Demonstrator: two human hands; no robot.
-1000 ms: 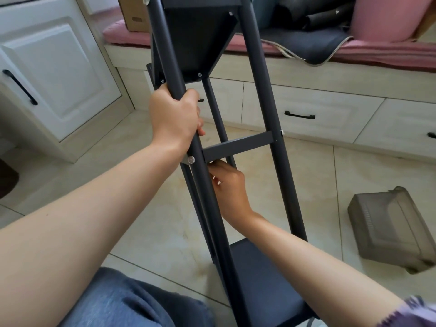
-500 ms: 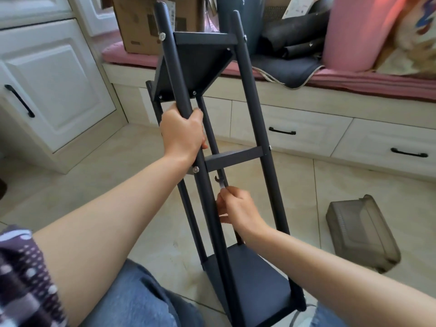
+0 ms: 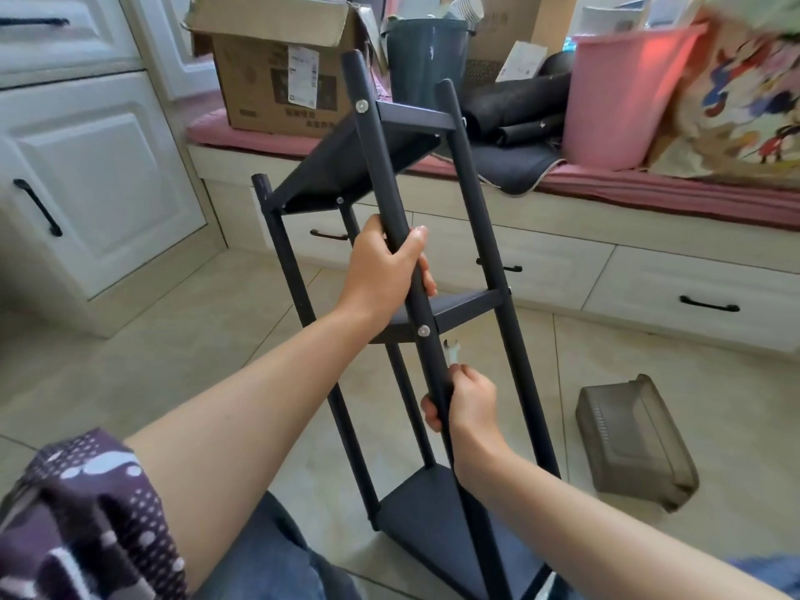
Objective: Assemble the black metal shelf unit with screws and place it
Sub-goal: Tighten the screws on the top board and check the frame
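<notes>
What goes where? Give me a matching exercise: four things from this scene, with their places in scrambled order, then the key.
Things:
1. left hand
2. small wrench
3. cardboard box
4. grey plastic box

Places:
A. on the tiled floor, right of the shelf unit
B. on the pink bench cushion
C. round the front post, above the middle shelf
D. in the right hand, below the middle shelf

Pairs: 1-C, 2-D, 3-B, 4-A
</notes>
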